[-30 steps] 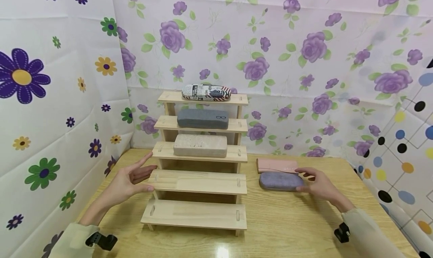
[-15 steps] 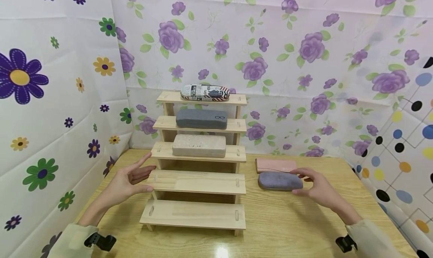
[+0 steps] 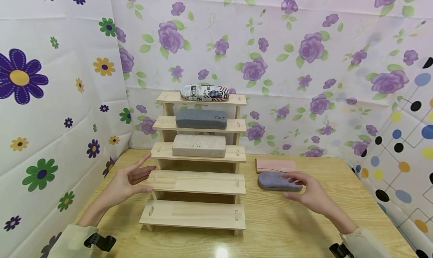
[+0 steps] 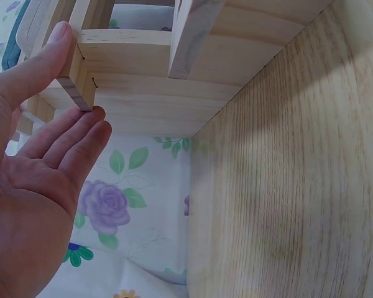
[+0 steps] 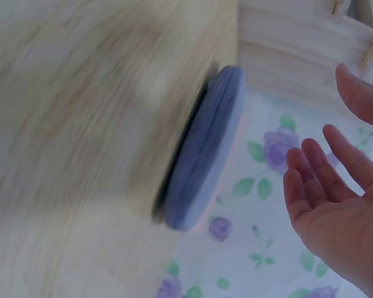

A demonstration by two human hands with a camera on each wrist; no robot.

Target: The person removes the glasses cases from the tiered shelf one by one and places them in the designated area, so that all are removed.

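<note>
My left hand is at the left side of a stepped wooden rack. Its thumb touches the end of a lower shelf, and its extended fingers reach the board's edge in the left wrist view. On the right, my right hand hovers with relaxed, spread fingers over the right end of a purple-grey glasses case. The right wrist view has this case lying on the table, apart from the hand. Behind it lies a pink glasses case, partly overlapped.
The upper shelves bear a newsprint-patterned case, a blue-grey glasses case and a whitish glasses case. Patterned cloth walls enclose the wooden table at the back and sides.
My right hand has shifted left over the purple-grey glasses case, from its right end. My left hand has kept its place at the rack. The cases lie where they were.
</note>
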